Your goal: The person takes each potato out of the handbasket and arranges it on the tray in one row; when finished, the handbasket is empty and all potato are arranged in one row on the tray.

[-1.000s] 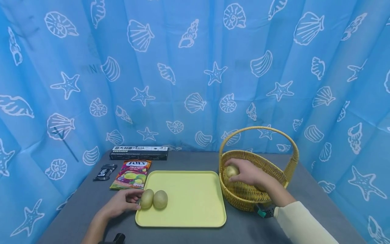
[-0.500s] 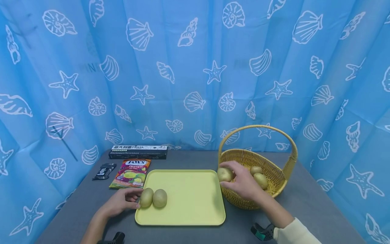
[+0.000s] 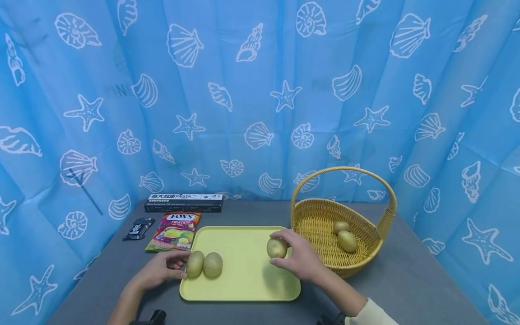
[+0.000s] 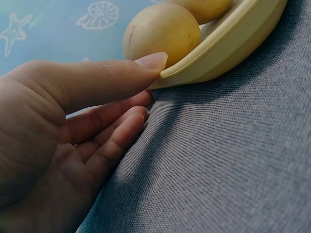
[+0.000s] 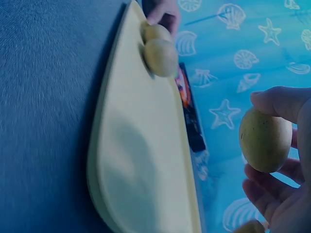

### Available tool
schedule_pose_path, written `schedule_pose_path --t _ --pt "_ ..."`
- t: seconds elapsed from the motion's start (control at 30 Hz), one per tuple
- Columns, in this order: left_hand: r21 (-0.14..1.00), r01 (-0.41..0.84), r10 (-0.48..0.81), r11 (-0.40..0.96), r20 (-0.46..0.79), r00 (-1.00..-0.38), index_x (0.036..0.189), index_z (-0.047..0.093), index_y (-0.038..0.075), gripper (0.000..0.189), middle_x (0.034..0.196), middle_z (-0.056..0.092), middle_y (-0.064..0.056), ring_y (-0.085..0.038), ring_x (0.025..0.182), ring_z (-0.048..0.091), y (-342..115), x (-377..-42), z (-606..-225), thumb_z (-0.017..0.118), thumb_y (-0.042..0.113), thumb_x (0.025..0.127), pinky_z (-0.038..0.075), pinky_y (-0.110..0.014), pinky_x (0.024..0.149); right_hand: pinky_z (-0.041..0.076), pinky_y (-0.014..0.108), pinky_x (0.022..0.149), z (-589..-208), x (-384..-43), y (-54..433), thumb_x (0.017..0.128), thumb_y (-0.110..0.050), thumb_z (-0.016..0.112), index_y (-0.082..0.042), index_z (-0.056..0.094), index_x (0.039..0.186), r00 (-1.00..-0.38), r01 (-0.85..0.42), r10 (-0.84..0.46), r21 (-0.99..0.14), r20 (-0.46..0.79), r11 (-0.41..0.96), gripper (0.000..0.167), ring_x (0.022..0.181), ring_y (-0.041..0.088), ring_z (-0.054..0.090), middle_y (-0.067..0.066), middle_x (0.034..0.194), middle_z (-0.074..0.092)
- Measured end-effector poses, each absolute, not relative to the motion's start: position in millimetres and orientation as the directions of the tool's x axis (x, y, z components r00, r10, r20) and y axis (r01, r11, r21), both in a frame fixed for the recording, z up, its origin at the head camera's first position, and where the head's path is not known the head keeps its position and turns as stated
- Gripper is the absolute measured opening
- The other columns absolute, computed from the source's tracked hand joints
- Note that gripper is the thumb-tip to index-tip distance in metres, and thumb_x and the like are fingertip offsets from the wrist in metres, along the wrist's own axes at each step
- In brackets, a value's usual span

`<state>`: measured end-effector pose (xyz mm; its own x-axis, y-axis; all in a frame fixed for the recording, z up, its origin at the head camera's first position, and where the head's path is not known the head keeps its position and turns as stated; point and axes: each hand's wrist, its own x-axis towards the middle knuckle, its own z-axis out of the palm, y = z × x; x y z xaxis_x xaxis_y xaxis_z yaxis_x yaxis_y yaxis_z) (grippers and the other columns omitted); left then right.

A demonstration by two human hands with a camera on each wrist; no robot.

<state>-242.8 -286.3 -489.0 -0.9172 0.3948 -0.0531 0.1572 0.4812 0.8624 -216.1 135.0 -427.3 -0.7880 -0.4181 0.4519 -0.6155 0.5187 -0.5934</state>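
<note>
My right hand grips a greenish-brown kiwi between thumb and fingers, above the right part of the yellow tray. In the right wrist view that kiwi is seen whole, the thumb across its top. My left hand is at the tray's left edge; in the left wrist view its thumb lies over the rim with the fingers below. Just inside that edge two kiwis sit side by side. The wicker basket, right of the tray, holds two more kiwis.
Behind the tray's left end lie a Fox's candy bag and a small black packet. A long black pasta box stands against the blue shell-print curtain. The basket's tall handle arches up on the right.
My right hand has lifted the kiwi out of the basket and carried it left over the tray, bringing the basket's two other kiwis into view. My left hand has stayed put.
</note>
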Motion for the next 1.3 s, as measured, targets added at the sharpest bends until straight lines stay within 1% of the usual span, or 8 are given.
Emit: schedule_pose_path --t 0.1,0.2,0.43,0.57,0.83,1.07,1.17,1.3 --pt "0.863 0.166 0.399 0.477 -0.045 -0.916 0.131 0.054 -0.009 0.066 0.115 0.064 -0.015 -0.024 0.096 0.058 -287 -243 -490 0.082 0.019 0.078 0.05 -0.027 0.078 0.052 0.035 0.076 -432 -218 122 0.073 -0.014 0.084 -0.008 0.063 0.12 -0.807 -0.587 -0.423 -0.633 0.411 0.505 0.052 0.089 0.015 0.059 0.001 0.113 0.062" --pt "0.856 0.172 0.398 0.487 -0.042 -0.916 0.131 0.055 -0.009 0.066 0.115 0.064 -0.015 -0.022 0.096 0.058 -287 -244 -491 0.082 0.021 0.078 0.05 -0.027 0.079 0.051 0.034 0.078 -437 -223 108 0.074 -0.011 0.083 -0.004 0.061 0.123 -0.82 -0.557 -0.454 -0.666 0.348 0.496 0.053 0.093 0.019 0.06 0.005 0.116 0.062" --pt "0.851 0.165 0.392 0.498 -0.051 -0.919 0.131 0.056 -0.006 0.069 0.116 0.064 -0.013 -0.023 0.097 0.058 -287 -246 -491 0.083 0.026 0.076 0.049 -0.027 0.079 0.048 0.035 0.086 -452 -235 71 0.075 -0.009 0.081 -0.007 0.057 0.13 -0.825 -0.512 -0.516 -0.689 0.229 0.513 0.06 0.105 0.021 0.057 0.008 0.121 0.06" --pt "0.846 0.159 0.384 0.508 -0.058 -0.921 0.131 0.056 -0.005 0.07 0.116 0.064 -0.013 -0.023 0.097 0.057 -287 -246 -491 0.084 0.027 0.075 0.049 -0.028 0.079 0.047 0.035 0.085 -458 -237 51 0.075 -0.008 0.081 -0.009 0.055 0.132 -0.837 -0.473 -0.518 -0.706 0.174 0.527 0.062 0.106 0.022 0.057 0.009 0.121 0.059" --pt "0.847 0.131 0.371 0.515 -0.082 -0.925 0.132 0.056 -0.004 0.07 0.116 0.064 -0.012 -0.022 0.097 0.057 -287 -246 -490 0.084 0.026 0.075 0.049 -0.032 0.081 0.047 0.035 0.088 -467 -237 28 0.073 -0.012 0.084 -0.011 0.057 0.132 -0.845 -0.469 -0.508 -0.682 0.163 0.561 0.065 0.106 0.021 0.057 0.007 0.119 0.063" --pt "0.844 0.13 0.371 0.52 -0.086 -0.924 0.131 0.057 -0.003 0.071 0.116 0.064 -0.011 -0.022 0.097 0.057 -288 -247 -490 0.084 0.028 0.074 0.049 -0.032 0.081 0.047 0.033 0.085 -472 -236 23 0.073 -0.013 0.085 -0.011 0.058 0.131 -0.852 -0.458 -0.499 -0.684 0.156 0.568 0.065 0.103 0.018 0.057 0.005 0.117 0.063" --pt "0.844 0.137 0.374 0.519 -0.079 -0.924 0.132 0.056 -0.004 0.071 0.116 0.064 -0.011 -0.022 0.097 0.057 -288 -247 -491 0.084 0.028 0.074 0.049 -0.03 0.081 0.046 0.034 0.087 -471 -235 25 0.073 -0.014 0.085 -0.011 0.057 0.132 -0.85 -0.458 -0.504 -0.684 0.152 0.567 0.065 0.105 0.019 0.057 0.007 0.12 0.062" --pt "0.848 0.146 0.383 0.509 -0.071 -0.921 0.132 0.056 -0.005 0.071 0.116 0.064 -0.012 -0.023 0.097 0.057 -288 -246 -491 0.084 0.027 0.075 0.049 -0.028 0.08 0.046 0.038 0.091 -467 -234 30 0.074 -0.016 0.083 -0.01 0.055 0.135 -0.847 -0.459 -0.511 -0.686 0.145 0.565 0.068 0.112 0.025 0.056 0.009 0.127 0.059"
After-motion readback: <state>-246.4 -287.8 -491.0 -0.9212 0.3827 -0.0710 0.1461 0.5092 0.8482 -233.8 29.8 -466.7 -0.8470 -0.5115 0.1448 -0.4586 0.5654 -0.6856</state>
